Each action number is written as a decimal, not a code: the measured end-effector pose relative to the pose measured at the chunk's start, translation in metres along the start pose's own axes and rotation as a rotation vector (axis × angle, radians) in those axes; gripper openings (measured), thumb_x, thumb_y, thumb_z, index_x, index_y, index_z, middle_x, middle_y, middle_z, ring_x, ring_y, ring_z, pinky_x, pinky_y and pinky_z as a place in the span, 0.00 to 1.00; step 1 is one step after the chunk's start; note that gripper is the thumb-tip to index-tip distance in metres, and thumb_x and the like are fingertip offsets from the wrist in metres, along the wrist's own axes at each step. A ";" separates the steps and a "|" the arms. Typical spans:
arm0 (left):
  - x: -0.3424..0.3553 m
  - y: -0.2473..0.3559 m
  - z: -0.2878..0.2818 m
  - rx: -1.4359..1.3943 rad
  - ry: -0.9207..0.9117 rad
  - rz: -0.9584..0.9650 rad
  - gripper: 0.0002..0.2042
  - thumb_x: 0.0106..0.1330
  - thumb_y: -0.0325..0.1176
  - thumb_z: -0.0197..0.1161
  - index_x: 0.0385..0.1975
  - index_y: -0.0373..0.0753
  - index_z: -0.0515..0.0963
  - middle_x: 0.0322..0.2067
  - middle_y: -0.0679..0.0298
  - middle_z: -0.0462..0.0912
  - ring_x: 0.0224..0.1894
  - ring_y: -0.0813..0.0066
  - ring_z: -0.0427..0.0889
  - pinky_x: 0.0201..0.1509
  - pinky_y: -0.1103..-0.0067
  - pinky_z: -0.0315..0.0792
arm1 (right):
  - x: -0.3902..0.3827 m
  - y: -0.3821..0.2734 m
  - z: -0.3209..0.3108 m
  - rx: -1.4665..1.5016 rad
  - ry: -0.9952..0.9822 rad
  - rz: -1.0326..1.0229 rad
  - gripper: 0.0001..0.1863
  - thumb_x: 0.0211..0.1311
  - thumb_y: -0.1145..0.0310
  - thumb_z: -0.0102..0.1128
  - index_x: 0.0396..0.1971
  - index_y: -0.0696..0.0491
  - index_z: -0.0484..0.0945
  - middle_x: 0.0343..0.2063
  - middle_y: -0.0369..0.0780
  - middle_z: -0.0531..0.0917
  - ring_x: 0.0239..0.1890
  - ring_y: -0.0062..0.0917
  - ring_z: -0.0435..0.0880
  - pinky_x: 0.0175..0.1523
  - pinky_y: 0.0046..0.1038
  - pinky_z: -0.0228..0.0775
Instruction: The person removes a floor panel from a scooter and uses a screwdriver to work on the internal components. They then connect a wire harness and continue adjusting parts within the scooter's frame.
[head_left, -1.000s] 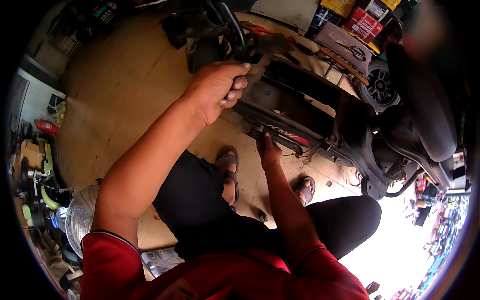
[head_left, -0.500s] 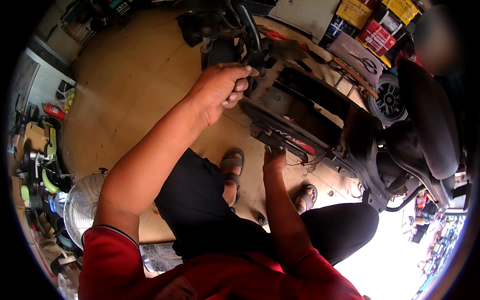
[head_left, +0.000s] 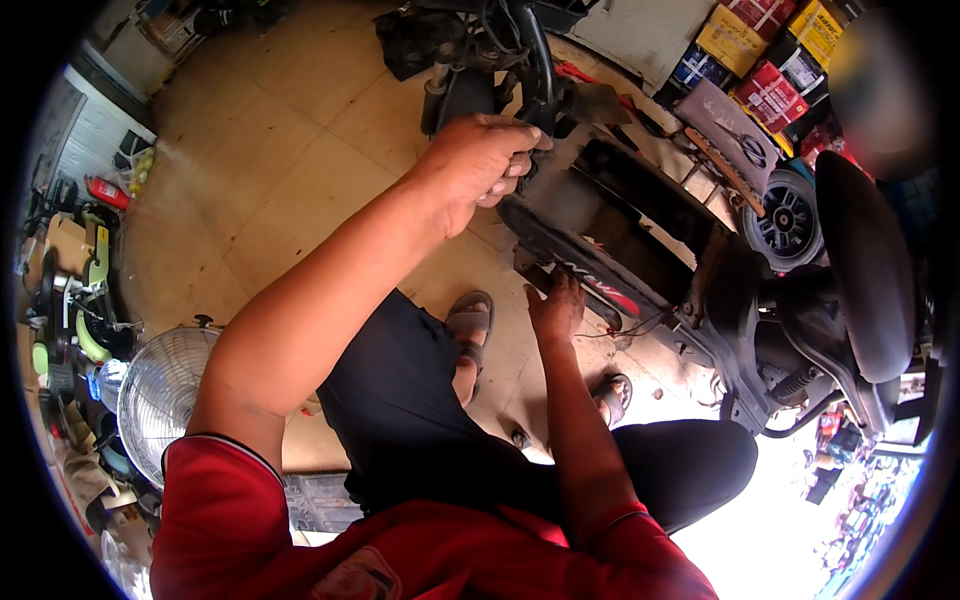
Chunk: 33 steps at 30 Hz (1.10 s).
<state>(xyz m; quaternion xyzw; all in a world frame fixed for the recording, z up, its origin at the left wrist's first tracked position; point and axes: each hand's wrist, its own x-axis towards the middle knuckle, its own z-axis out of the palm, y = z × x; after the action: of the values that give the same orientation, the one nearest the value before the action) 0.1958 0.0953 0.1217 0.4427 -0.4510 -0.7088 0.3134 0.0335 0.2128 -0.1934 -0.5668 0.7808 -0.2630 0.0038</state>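
Note:
A stripped black scooter [head_left: 640, 215] stands on the tiled floor in front of me. My left hand [head_left: 478, 165] is closed around a black part of its front frame, just below the curved black tube [head_left: 541, 80]. Lower down, my right hand [head_left: 558, 308] reaches up with stretched fingers against the bottom edge of the black side panel with a red stripe [head_left: 590, 280]; its fingertips are partly hidden there. I squat in black trousers, and my sandalled feet [head_left: 470, 325] rest beside the scooter.
The scooter's black seat [head_left: 866, 270] and a small wheel [head_left: 785, 215] are at the right. Coloured boxes [head_left: 770, 70] are stacked at the top right. A floor fan [head_left: 165, 395] and cluttered tool shelves [head_left: 70, 300] stand on the left.
My view has shifted slightly, so the scooter sits lower and larger in the picture. Both hands stay on the same parts of the scooter.

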 end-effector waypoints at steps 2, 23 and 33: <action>0.004 0.001 0.001 -0.002 -0.031 0.010 0.10 0.71 0.35 0.58 0.43 0.35 0.80 0.19 0.76 0.65 0.17 0.89 0.60 0.17 0.88 0.50 | -0.004 0.008 0.012 -0.008 -0.086 0.074 0.26 0.50 0.54 0.74 0.43 0.55 0.79 0.44 0.47 0.81 0.49 0.47 0.78 0.55 0.43 0.73; 0.005 0.000 0.007 0.050 -0.040 0.026 0.10 0.72 0.35 0.57 0.42 0.36 0.80 0.19 0.77 0.66 0.17 0.90 0.61 0.18 0.88 0.51 | -0.019 0.054 0.038 1.728 -0.384 1.041 0.16 0.70 0.55 0.61 0.45 0.53 0.76 0.31 0.41 0.83 0.31 0.28 0.83 0.37 0.29 0.80; 0.010 -0.004 0.013 0.069 -0.051 0.018 0.10 0.72 0.35 0.57 0.42 0.36 0.80 0.18 0.77 0.65 0.17 0.90 0.60 0.17 0.88 0.50 | -0.043 0.015 0.021 1.517 -0.430 1.047 0.20 0.72 0.53 0.58 0.45 0.56 0.77 0.29 0.41 0.84 0.27 0.27 0.82 0.34 0.26 0.78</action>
<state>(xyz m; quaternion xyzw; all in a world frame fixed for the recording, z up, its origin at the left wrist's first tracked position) 0.1801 0.0932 0.1170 0.4309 -0.4871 -0.7010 0.2926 0.0418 0.2455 -0.2306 -0.0268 0.5391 -0.5552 0.6327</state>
